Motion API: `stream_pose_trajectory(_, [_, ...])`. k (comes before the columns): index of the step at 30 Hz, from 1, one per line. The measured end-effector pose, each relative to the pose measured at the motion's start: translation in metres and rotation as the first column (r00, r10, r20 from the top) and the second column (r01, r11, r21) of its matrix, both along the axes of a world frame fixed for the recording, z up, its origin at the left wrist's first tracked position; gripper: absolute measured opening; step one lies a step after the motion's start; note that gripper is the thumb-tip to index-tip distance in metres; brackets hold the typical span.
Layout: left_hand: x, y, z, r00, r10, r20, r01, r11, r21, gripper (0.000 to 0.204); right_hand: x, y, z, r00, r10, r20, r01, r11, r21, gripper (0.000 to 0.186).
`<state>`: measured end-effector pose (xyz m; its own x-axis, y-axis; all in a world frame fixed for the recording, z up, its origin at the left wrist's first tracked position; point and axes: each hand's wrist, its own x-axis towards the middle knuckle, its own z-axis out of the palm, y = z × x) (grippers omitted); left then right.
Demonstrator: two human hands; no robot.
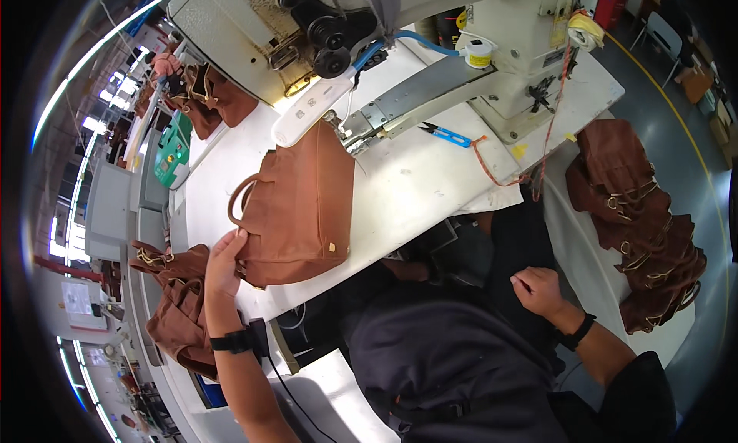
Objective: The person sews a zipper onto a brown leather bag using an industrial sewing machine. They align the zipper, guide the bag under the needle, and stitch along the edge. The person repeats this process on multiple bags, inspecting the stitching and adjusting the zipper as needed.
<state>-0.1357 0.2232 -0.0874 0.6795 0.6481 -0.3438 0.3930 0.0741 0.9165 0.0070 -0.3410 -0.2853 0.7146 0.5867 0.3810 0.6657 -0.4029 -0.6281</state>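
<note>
A brown leather bag (300, 212) lies on the white work table under the arm of an industrial sewing machine, its top end hidden beneath the machine head (323, 59) and a white attached lamp. A curved handle sticks out on its left side. My left hand (227, 258) is closed on the bag's lower left edge, near the handle. Over my dark trousers, clear of the bag, my right hand (534, 289) rests with its fingers curled in and nothing visible in them.
Blue-handled snips (453, 137) on an orange cord lie right of the bag. Brown bags are piled at right (634, 235), lower left (173, 324) and back left (227, 97), near a green device (171, 151). Another person (165, 63) is at back left.
</note>
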Motion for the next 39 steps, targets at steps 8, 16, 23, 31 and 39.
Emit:
stream_pose_trajectory(8, [-0.013,-0.001,0.029,0.986,-0.083,-0.146,0.128,0.937,0.326,0.032,-0.001,0.004,-0.001,1.000,-0.008,-0.027,0.008,1.000,0.005,0.010])
stream_pose_trajectory(16, [-0.054,-0.025,-0.028,0.957,-0.003,-0.291,0.146,0.870,0.472,0.033,0.003,0.000,0.000,0.999,0.015,-0.038,-0.016,1.000,-0.022,0.008])
stream_pose_trajectory(23, [-0.060,-0.029,-0.037,0.978,0.084,-0.190,0.007,0.902,0.432,0.031,0.000,0.008,0.013,0.990,0.032,-0.136,-0.037,0.998,-0.041,0.007])
stream_pose_trajectory(31, [-0.063,-0.016,-0.032,0.987,0.160,-0.026,-0.160,0.987,-0.005,0.027,-0.025,0.049,0.118,0.561,0.443,-0.699,-0.260,0.897,0.359,0.019])
stream_pose_trajectory(39, [-0.051,0.005,-0.043,0.999,0.022,-0.027,-0.025,0.992,-0.120,0.017,-0.042,0.102,0.230,-0.378,0.902,-0.208,-0.032,0.211,0.977,0.049])
